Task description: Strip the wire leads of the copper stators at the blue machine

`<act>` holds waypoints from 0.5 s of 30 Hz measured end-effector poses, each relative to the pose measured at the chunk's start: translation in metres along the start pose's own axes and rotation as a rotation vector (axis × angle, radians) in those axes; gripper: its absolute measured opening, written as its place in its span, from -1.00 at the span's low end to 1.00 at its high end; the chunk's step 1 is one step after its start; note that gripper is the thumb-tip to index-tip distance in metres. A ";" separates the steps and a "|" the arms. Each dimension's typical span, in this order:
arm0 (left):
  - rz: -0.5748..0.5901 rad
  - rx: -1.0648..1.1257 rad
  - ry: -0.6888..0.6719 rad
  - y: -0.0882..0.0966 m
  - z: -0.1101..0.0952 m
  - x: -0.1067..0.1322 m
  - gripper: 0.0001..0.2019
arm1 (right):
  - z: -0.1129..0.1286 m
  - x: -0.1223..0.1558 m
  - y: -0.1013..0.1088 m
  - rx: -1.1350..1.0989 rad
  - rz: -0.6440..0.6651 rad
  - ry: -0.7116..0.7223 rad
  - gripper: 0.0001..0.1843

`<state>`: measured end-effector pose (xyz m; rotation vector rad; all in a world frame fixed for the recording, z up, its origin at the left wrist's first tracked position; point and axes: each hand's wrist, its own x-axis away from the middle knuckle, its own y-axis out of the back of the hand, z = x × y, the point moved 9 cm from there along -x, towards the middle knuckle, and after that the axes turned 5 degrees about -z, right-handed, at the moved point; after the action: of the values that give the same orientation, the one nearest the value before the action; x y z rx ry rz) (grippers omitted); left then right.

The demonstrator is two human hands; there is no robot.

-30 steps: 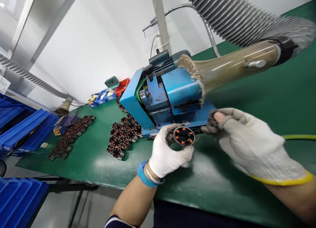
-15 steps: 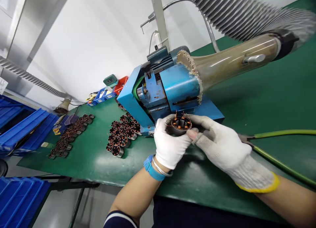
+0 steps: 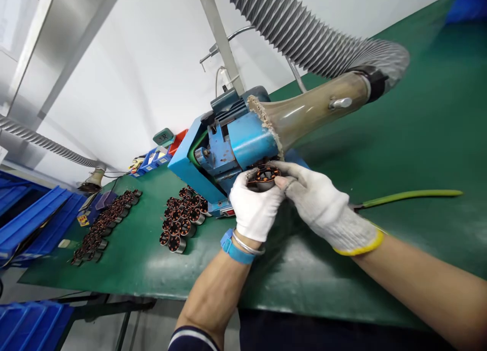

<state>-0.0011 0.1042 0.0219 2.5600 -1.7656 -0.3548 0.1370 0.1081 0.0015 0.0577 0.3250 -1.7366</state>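
A motor stator (image 3: 266,178), a metal ring with copper windings inside, is held between my gloved hands at the front of the blue machine (image 3: 253,140). My left hand (image 3: 254,204) wraps its near left side, the thumb along the rim. From the right, my right hand (image 3: 314,191) grips the same stator, thumb and fingers closed at its edge. The thumb tip pokes bare out of the glove. Whether the stator touches the machine is hidden. More stators (image 3: 186,214) stand grouped left of the machine.
A clear duct (image 3: 319,105) with a grey corrugated hose (image 3: 289,26) joins the machine's right side. Green-handled pliers (image 3: 411,196) lie at right on the green table (image 3: 380,270). A second row of stators (image 3: 110,221), small bins (image 3: 152,161) and blue crates (image 3: 34,219) are at left.
Both hands have moved the stator closer to the machine's front opening, and the wire ends upright at its rim no longer show clearly. The camera view has shifted.
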 end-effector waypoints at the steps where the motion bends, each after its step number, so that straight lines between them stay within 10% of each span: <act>1: 0.001 -0.012 -0.012 -0.001 -0.004 -0.001 -0.64 | 0.002 -0.001 0.000 0.002 -0.007 0.010 -0.66; 15: -0.039 -0.156 -0.076 -0.004 -0.014 -0.003 -0.69 | -0.001 -0.002 -0.002 -0.187 -0.030 -0.069 -0.65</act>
<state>0.0039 0.1068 0.0357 2.5065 -1.6399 -0.5740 0.1357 0.1104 0.0011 -0.1428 0.4376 -1.7264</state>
